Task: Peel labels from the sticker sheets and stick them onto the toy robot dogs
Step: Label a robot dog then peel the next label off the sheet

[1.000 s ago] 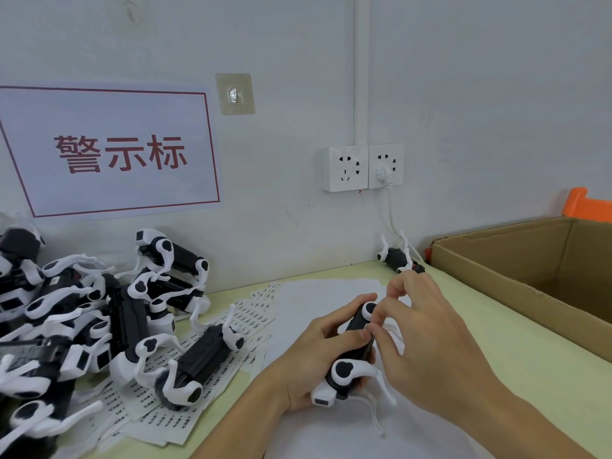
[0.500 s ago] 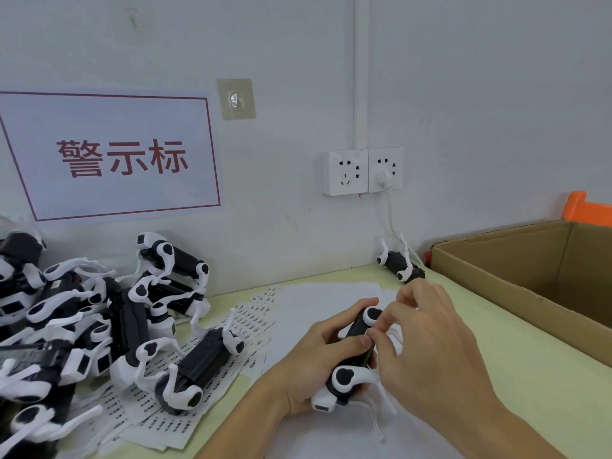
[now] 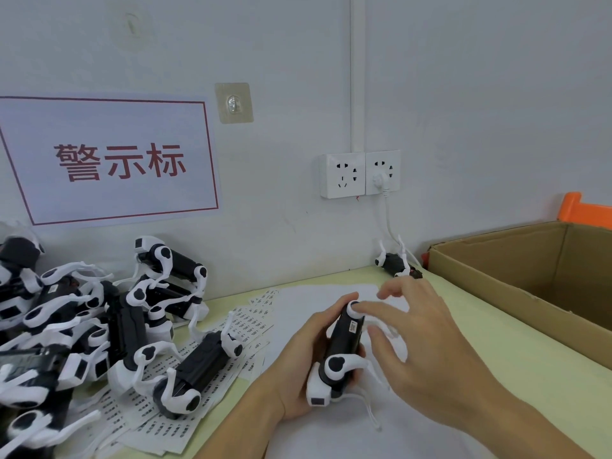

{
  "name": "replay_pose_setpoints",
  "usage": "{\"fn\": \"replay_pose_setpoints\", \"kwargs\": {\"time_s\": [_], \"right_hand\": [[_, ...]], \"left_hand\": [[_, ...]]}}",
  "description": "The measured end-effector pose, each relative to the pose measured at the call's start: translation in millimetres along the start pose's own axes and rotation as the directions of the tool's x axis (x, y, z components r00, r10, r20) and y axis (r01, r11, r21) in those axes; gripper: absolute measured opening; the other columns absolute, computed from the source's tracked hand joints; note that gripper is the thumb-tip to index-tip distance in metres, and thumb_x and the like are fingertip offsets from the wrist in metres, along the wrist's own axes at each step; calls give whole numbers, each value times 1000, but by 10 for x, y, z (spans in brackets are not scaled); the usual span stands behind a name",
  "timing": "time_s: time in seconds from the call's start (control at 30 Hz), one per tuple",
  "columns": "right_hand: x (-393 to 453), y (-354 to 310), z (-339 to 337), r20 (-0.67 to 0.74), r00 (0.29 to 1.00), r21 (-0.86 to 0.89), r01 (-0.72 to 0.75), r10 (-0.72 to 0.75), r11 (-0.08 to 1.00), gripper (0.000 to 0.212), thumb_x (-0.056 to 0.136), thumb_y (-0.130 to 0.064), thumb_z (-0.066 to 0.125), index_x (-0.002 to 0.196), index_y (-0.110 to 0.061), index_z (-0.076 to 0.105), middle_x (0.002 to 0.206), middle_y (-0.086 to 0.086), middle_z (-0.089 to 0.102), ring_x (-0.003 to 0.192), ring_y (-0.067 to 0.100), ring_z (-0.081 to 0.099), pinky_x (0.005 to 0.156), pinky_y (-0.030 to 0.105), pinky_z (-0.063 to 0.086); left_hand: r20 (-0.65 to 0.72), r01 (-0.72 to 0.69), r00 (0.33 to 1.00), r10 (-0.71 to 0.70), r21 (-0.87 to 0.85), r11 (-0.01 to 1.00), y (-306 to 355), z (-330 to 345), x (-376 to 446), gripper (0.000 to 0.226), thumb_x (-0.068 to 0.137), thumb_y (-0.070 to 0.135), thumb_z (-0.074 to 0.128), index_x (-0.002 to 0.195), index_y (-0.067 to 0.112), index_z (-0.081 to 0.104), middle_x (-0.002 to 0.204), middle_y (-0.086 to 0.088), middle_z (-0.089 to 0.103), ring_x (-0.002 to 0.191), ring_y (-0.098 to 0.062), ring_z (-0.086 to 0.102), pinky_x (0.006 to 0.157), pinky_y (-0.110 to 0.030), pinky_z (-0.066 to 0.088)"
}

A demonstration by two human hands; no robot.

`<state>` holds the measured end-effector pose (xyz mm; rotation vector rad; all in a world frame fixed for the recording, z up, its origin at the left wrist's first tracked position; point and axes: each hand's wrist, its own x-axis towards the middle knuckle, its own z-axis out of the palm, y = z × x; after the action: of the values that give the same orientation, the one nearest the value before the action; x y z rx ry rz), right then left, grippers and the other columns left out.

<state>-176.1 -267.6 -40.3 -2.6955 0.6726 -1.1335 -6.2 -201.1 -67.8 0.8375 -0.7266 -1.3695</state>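
My left hand (image 3: 308,362) grips a black-and-white toy robot dog (image 3: 341,349) belly-up over a white sheet (image 3: 331,425). A small white label (image 3: 353,326) sits on the dog's black underside. My right hand (image 3: 420,352) hovers just right of the dog with fingers spread, its index fingertip by the dog's upper leg joint. Sticker sheets (image 3: 155,422) with rows of printed labels lie spread on the table to the left. One more dog (image 3: 198,369) lies on those sheets.
A heap of several robot dogs (image 3: 76,323) fills the left side against the wall. An open cardboard box (image 3: 536,279) stands at the right. A single dog (image 3: 395,263) lies at the wall under the power sockets (image 3: 359,173), beside a white cable.
My right hand has lifted off the dog's underside and opened, leaving the small label stuck on the black body. My left hand keeps holding the dog in the same spot.
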Motion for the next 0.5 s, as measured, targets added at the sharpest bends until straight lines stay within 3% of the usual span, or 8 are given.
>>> {"fn": "replay_pose_setpoints", "kwargs": {"time_s": [0.03, 0.1, 0.17, 0.27, 0.37, 0.5], "right_hand": [[-14, 8, 10, 36, 999, -12, 35, -35, 999, 39, 93, -43, 39, 123, -41, 64, 123, -14, 41, 124, -7, 28, 95, 20, 29], [-39, 13, 35, 113, 991, -39, 72, -67, 997, 48, 94, -48, 30, 131, -43, 59, 137, -14, 36, 134, -8, 16, 102, 18, 20], [-44, 26, 57, 160, 984, -72, 85, -73, 994, 52, 95, -51, 23, 135, -46, 55, 148, -14, 30, 141, 0, 13, 106, 20, 12], [-39, 32, 86, 189, 979, -54, 84, -72, 995, 54, 95, -55, 16, 138, -51, 49, 156, -20, 16, 146, 2, 3, 108, 23, 5], [-40, 21, 91, 225, 968, 62, 94, -106, 994, 49, 96, -57, 18, 134, -59, 48, 156, -28, 8, 149, 2, -2, 112, 27, 8], [-51, 37, 75, 158, 977, 72, 132, -142, 989, 47, 100, -48, 23, 135, -49, 54, 156, -22, 20, 149, 6, 10, 111, 33, 15]], "left_hand": [[12, 7, 1000, -6, -9, 1000, 1, -2, -4, 60, 60, 48, 91, 115, 28, 76, 120, -9, 62, 107, -27, 58, 107, -43, 44], [38, 14, 999, -13, -21, 1000, 18, 6, -34, 54, 75, 50, 77, 126, 35, 70, 121, -5, 66, 87, -21, 67, 79, -34, 57], [25, 19, 1000, -19, -29, 999, 37, 15, -60, 45, 83, 49, 63, 126, 37, 69, 118, -3, 69, 74, -19, 68, 65, -30, 56], [-2, 22, 1000, -22, -51, 998, 37, 48, -80, 42, 84, 46, 60, 123, 37, 71, 116, -3, 71, 70, -18, 68, 61, -27, 55], [47, 35, 998, -30, -122, 992, 45, 60, -96, 38, 85, 42, 61, 119, 31, 75, 117, -2, 73, 72, -16, 70, 60, -26, 56], [58, 20, 998, -13, -114, 993, 36, 47, -84, 41, 81, 43, 71, 121, 32, 73, 119, -2, 68, 74, -16, 67, 61, -26, 55]]}}
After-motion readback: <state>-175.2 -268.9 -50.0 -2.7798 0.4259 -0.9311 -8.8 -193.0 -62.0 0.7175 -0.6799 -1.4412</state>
